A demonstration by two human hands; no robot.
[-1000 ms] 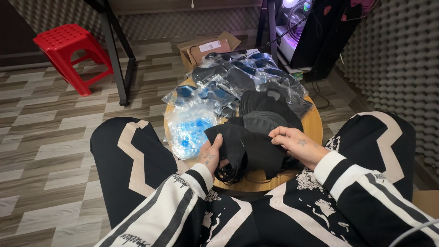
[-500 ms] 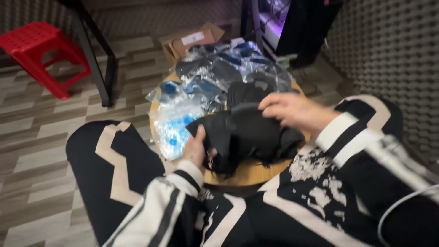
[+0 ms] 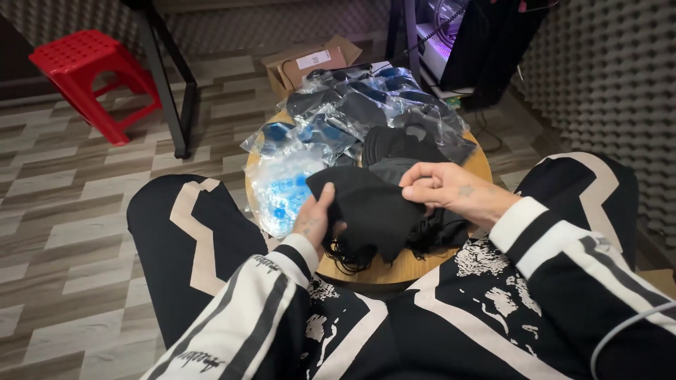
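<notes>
I sit with a small round wooden table [image 3: 479, 163] between my knees. Both hands hold one black cloth piece [image 3: 366, 207] above its near edge. My left hand [image 3: 313, 219] grips the cloth's left side, thumb on top. The cloth's upper right edge is pinched by my right hand [image 3: 443, 190]. Thin black cords [image 3: 348, 257] hang from under the cloth. More black cloth pieces [image 3: 398, 148] are stacked just behind it.
Several clear plastic bags [image 3: 366, 109] with dark and blue contents cover the table's far half. An open cardboard box [image 3: 310, 63] lies on the floor behind. A red plastic stool [image 3: 91, 77] and a black metal leg [image 3: 165, 84] stand at the left. Foam-panelled wall at the right.
The view has swung back to the right. My right hand has drawn nearer and now pinches the cloth's edge; the cloth is spread flatter between both hands.
</notes>
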